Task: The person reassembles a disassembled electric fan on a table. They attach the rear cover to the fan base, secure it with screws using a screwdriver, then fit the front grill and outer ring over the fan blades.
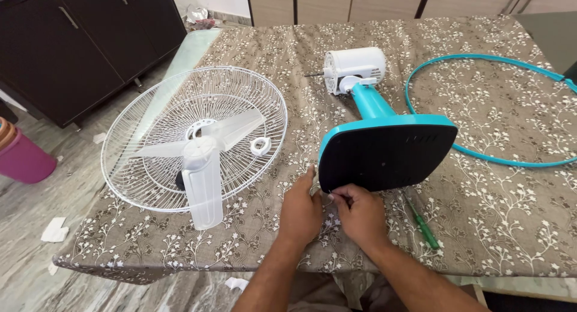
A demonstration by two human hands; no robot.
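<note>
Both hands met at the fan base's point(384, 159) near edge: left hand point(300, 211) flat, right hand point(359, 213) pinching something too small to identify.

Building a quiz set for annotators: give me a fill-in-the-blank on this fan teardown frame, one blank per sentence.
1. The translucent fan blade lies inside the white wire ____.
2. The green screwdriver lies on the cloth by the ____ hand.
3. Both hands, the left hand too, are at the lower edge of the fan's teal ____.
4. The loose teal ring lies on the ____ side of the table.

Missing words: guard; right; base; right
</note>
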